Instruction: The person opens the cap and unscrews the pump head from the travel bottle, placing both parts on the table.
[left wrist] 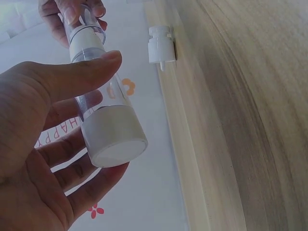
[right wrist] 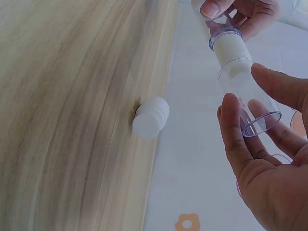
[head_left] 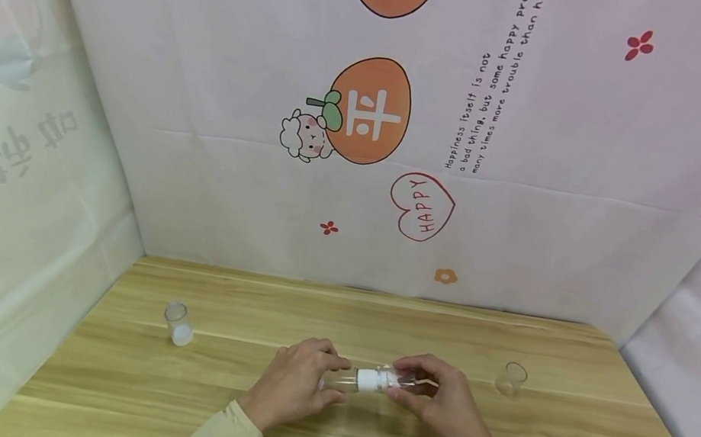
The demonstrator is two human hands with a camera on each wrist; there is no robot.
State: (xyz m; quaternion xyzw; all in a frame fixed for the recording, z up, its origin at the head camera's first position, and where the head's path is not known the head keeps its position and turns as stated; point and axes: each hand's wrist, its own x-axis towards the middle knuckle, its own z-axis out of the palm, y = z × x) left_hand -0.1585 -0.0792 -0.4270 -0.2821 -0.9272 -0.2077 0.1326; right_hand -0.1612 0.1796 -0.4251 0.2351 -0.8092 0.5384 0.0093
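Note:
In the head view my left hand (head_left: 298, 381) holds a clear bottle (head_left: 342, 380) that lies nearly level above the table. Its thick white base (left wrist: 115, 134) faces the left wrist view, with the thumb laid across the clear wall. A white collar (head_left: 367, 380) sits at the bottle's middle, between my hands. Beyond it my right hand (head_left: 441, 402) grips a clear cylinder (right wrist: 245, 86) with thumb and fingers round its wall, in line with the bottle. This cylinder meets the collar at one end, its rim towards my right palm.
On the wooden table (head_left: 334, 316), a clear cylinder with a white part (head_left: 181, 334) stands at the left and a clear cup (head_left: 509, 384) at the right. The left wrist view has a white nozzled piece (left wrist: 161, 48), the right wrist view a white rounded piece (right wrist: 150, 118). Printed cloth (head_left: 220, 204) hangs behind.

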